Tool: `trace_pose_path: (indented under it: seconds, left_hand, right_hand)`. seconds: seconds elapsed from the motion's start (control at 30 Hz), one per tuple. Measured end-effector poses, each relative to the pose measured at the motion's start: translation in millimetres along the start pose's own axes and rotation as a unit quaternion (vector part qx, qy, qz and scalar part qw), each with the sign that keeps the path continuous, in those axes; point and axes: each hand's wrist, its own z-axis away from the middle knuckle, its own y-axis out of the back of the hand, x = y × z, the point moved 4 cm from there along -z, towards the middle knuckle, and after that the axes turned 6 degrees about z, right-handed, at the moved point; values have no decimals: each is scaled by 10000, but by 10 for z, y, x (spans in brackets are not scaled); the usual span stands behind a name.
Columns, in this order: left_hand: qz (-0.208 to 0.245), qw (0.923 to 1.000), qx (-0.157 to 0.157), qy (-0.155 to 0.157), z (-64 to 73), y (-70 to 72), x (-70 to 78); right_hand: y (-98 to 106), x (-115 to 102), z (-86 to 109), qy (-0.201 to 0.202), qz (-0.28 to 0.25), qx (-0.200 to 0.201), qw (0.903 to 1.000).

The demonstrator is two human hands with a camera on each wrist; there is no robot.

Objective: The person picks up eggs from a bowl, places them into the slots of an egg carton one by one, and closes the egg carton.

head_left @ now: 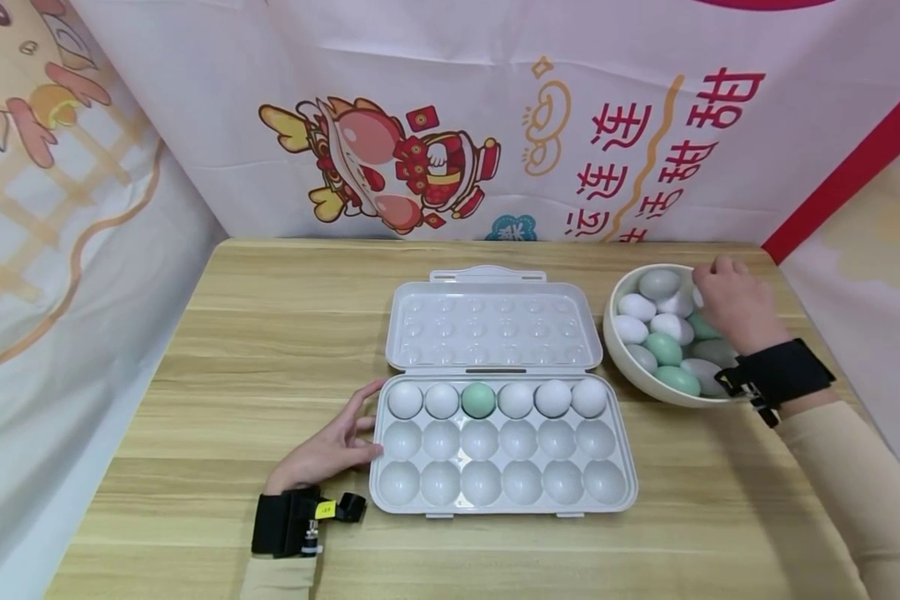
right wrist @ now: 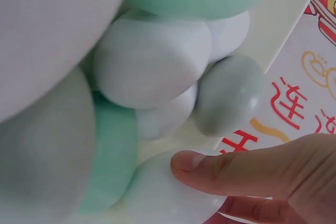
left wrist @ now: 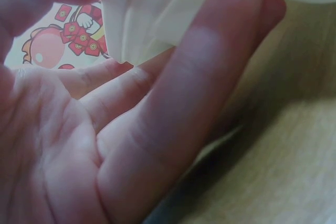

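Observation:
An open egg carton [head_left: 499,507] of pale plastic lies on the wooden table, its lid [head_left: 495,323] folded back. White eggs [head_left: 552,398] and one green egg [head_left: 478,401] fill the back row of wells. My left hand [head_left: 335,442] holds the carton's left side, with fingers [left wrist: 178,93] against its edge in the left wrist view. At the right, a cream bowl [head_left: 621,357] contains white, green and grey eggs. Over its far right rim my right hand [head_left: 740,302] pinches a white egg [right wrist: 168,195] between thumb and fingers; the fingers' far side is hidden.
The bowl stands close to the lid's right side, near the table's right edge. A printed cloth [head_left: 390,50] hangs behind the table [head_left: 285,317], with more cloth at the left and right. The carton's middle and front rows hold bare wells.

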Motion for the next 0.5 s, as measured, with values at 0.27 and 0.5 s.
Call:
trace_pose_path:
  seconds: [0.27,0.5]
  left_hand:
    - [32,10000,-12,32,2,0,5]
    - [-34,10000,-31,-21,-7,6,18]
  right_hand:
    - [155,-146,83,145,-223,378,9989]
    - [318,-311,157,252,-153,683,9972]
